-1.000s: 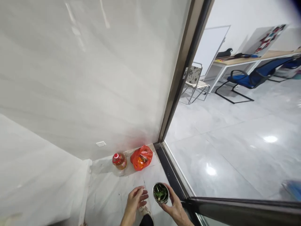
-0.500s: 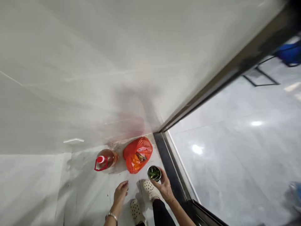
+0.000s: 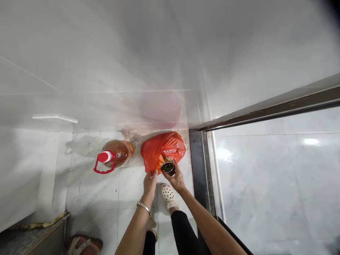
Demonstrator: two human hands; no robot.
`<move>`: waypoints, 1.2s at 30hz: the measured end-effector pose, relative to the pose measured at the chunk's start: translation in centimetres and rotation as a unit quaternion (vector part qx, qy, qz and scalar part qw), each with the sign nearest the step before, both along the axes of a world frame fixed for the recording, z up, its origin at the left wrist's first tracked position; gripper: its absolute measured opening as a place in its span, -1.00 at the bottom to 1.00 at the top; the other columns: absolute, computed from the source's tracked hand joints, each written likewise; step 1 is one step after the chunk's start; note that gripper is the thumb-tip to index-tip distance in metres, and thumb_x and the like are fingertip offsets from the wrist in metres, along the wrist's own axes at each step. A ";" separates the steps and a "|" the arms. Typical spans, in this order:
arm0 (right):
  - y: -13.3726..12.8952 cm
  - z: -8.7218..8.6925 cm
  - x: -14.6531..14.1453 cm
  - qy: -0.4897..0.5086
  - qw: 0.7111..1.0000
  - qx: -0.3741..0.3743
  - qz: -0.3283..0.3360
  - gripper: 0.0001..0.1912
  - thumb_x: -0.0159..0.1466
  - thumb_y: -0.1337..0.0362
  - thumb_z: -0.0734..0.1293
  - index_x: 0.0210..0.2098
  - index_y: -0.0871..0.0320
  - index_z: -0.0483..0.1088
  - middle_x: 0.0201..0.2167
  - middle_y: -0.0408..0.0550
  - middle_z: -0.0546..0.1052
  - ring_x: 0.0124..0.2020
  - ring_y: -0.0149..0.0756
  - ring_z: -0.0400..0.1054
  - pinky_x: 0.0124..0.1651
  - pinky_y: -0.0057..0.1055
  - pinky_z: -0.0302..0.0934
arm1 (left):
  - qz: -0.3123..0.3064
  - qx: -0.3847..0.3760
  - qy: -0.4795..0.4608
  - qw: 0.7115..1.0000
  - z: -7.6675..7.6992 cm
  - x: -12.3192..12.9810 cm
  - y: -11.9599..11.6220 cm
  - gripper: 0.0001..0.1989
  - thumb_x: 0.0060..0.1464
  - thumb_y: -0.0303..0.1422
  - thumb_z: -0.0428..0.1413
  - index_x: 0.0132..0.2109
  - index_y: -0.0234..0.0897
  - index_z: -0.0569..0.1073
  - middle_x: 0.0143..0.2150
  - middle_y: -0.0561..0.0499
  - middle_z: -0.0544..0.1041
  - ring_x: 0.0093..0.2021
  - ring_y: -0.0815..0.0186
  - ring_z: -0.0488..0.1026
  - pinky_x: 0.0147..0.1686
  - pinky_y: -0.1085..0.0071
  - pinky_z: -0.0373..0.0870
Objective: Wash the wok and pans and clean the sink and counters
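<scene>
One likely light, stiff-walled cup (image 3: 172, 173) is sitting in my right hand (image 3: 176, 180), gripped round the side, while my left hand (image 3: 150, 184) is pinching a soft-looking red bag (image 3: 155, 148).

The right hand (image 3: 175, 178) held a small cup (image 3: 168, 168) of dark greens at the near side of a red plastic bag (image 3: 155, 147), whose edge the left hand (image 3: 150, 183) gripped. Left of the bag, on the tiled floor (image 3: 130, 182), stood a red-capped bottle (image 3: 117, 151) of amber liquid. A silvery bracelet (image 3: 144, 208) circled the left wrist.
</scene>
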State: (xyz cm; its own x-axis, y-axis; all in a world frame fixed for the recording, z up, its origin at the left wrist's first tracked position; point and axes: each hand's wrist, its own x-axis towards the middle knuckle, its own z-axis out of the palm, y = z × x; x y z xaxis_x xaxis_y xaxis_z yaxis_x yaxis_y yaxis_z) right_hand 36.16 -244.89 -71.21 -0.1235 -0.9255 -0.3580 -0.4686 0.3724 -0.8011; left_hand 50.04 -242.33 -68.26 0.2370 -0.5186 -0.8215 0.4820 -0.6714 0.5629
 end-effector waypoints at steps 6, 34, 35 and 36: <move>-2.8 -3.1 0.6 0.072 0.995 -0.021 0.061 -0.32 -0.02 0.03 0.45 0.04 0.21 0.33 -0.06 0.18 0.53 -0.03 0.03 0.43 0.04 0.00 0.34 | 0.073 -0.029 0.094 0.992 3.2 1.4 -1.1 -0.70 -0.05 -0.14 0.27 -0.27 -0.26 0.46 -0.41 0.09 0.44 -0.35 0.35 0.39 -0.21 0.39 0.30; -10.2 -0.7 -1.6 0.290 0.867 -0.086 0.396 -0.45 0.14 0.23 0.33 0.11 0.25 0.26 -0.09 0.25 0.42 -0.03 0.15 0.25 0.04 0.11 0.19 | 0.130 -0.127 0.147 0.972 4.3 1.2 -1.0 -0.85 0.07 -0.21 0.18 -0.26 -0.18 0.51 -0.33 0.04 0.45 -0.21 0.28 0.37 -0.01 0.31 0.27; -10.1 -0.6 -1.8 0.292 0.866 -0.086 0.396 -0.46 0.13 0.25 0.33 0.09 0.27 0.27 -0.11 0.26 0.42 -0.04 0.16 0.25 0.03 0.12 0.20 | 0.127 -0.126 0.145 0.973 4.4 1.2 -0.9 -0.84 0.07 -0.20 0.18 -0.25 -0.17 0.51 -0.33 0.04 0.46 -0.21 0.27 0.38 -0.01 0.31 0.27; -10.0 -0.5 -1.9 0.288 0.867 -0.094 0.395 -0.44 0.13 0.24 0.34 0.11 0.28 0.26 -0.09 0.27 0.42 -0.02 0.16 0.25 0.04 0.13 0.20 | 0.124 -0.124 0.145 0.974 4.4 1.1 -0.8 -0.82 0.07 -0.19 0.19 -0.23 -0.17 0.51 -0.32 0.03 0.47 -0.20 0.26 0.38 -0.01 0.31 0.27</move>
State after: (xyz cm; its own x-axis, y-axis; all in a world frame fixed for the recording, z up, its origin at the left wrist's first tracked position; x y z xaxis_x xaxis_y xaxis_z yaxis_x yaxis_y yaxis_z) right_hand 34.30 -254.91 -71.67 0.4676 -0.8381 -0.2810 -0.8605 -0.3589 -0.3615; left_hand 51.18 -243.10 -63.83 0.1569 -0.6662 -0.7291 0.7751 -0.3744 0.5089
